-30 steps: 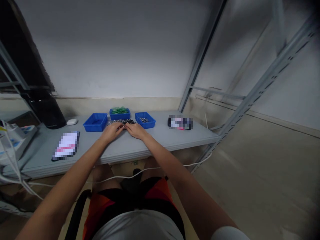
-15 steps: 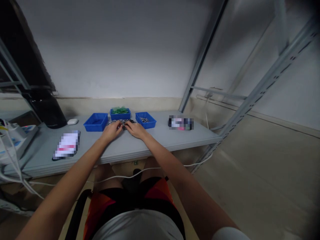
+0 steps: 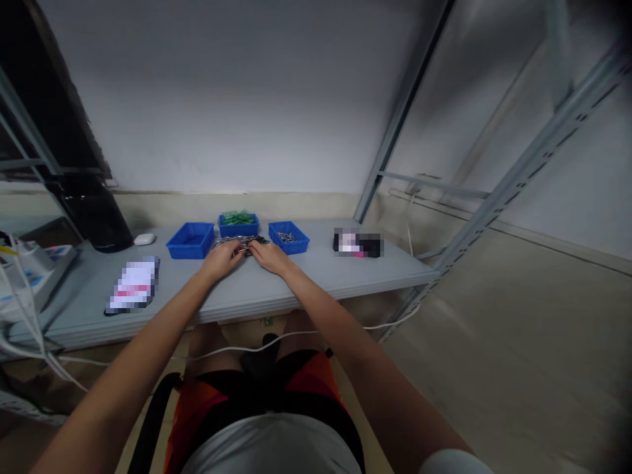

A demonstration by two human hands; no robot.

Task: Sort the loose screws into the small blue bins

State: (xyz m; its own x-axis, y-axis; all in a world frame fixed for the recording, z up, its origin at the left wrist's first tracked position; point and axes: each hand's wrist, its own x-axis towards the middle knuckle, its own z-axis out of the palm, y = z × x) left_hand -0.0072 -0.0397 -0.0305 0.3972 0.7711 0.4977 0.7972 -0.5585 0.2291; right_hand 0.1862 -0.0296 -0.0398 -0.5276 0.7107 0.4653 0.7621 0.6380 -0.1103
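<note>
A pile of small shiny metal and dark pieces lies on the grey table, between and just beyond my hands. My left hand rests at the pile's near left side, its fingers bent together at the tips. Close beside it on the right, my right hand curls its fingers over the pile's dark right part. Whatever the fingertips pinch is too small to make out. Behind the pile stands a blue bin with green pieces. To the right, another blue bin contains small metal parts.
An empty-looking blue bin sits left of the pile. Farther left are a blurred phone-like object, a white case, a black bottle and a power strip. Another blurred item lies right. A white cable hangs below.
Both hands stay at the pile with only slight finger movement. The bins and other objects keep their places.
</note>
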